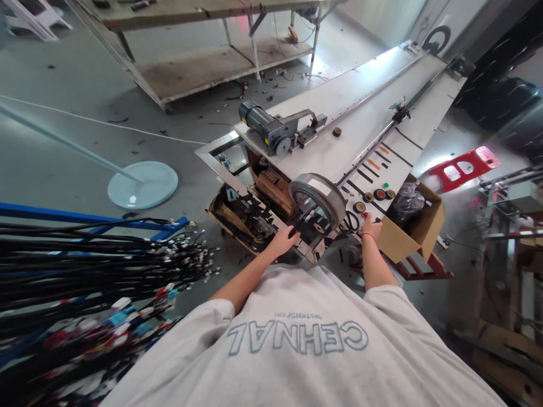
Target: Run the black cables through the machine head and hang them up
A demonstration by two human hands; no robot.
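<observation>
My left hand [285, 239] is closed around a thin black strand or bar beside the large grey wheel [338, 204] at the near end of the long white bench [292, 148]. On the bench's right corner, my right hand [370, 226] has its fingers at a small red button; part of the grip is too small to make out. Rolls of tape [359, 207] lie just beyond it, next to a loop of black cable [349, 221]. A motor [259, 120] with a pulley stands at the bench's left edge.
Bundles of black cables [127, 254] hang on a blue rack at the left. A cardboard box [428, 229] stands at the right, with a red stool [464, 168] behind. A round stand base [142, 185] is on the floor.
</observation>
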